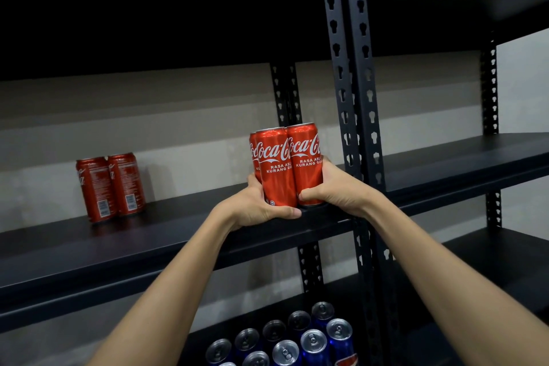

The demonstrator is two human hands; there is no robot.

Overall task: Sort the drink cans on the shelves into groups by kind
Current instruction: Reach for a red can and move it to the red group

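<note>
Black steel shelving [178, 235] with slotted uprights [361, 104] stands against a grey wall [178, 116]; two bays sit side by side, w/ the shared uprights right of centre. Your view looks fwd and slightly up at the middle shelf of the left bay. Both your hands hold a tight cluster of red Coca-Cola cans [285, 163] at the front edge of that shelf, near its right end, just beside the uprights. At least three cans show in the cluster, all upright, logos facing you; whether a fourth sits behind cannot be told. Your left hand [261, 208] wraps the cluster's lower left side, thumb curled across the base of the front can. Your right hand [335, 187] wraps the lower right side, thumb pressed on the front of the right can, fingers curled round the far side. Can bases are at shelf-edge level; contact w/ the shelf is hidden by your hands. Further left on the same shelf, well apart from the cluster, two more red cans [111, 187] stand upright, touching each other, barcodes toward you. On the shelf below, approx. a dozen blue cans [297, 342] stand packed together, silver tops showing.
</note>
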